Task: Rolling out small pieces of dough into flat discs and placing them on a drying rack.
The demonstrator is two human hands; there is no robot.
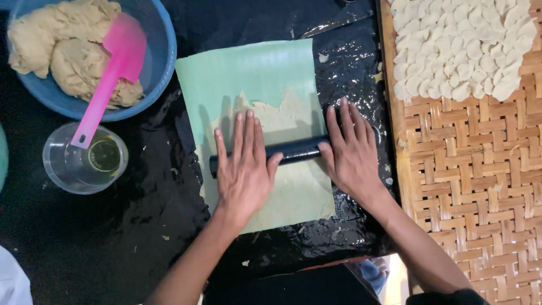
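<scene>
While both the left hand (244,169) and right hand (351,151) press flat, fingers spread, on the dark rolling pin (296,151) lying across the green sheet (254,73), the dough (293,186) beneath looks thinly flattened, though much remains in the blue bowl (161,53).

From my head camera I see my left hand (244,169) and right hand (351,151) lying flat, palms down, on a dark rolling pin (296,151) across a thin dough sheet (293,186) on a green mat (248,70). A blue bowl (161,56) holds dough and a pink spatula (110,70); a clear cup (68,169) stands below it. A woven tray (480,186) at right carries small dough pieces (457,45)
</scene>
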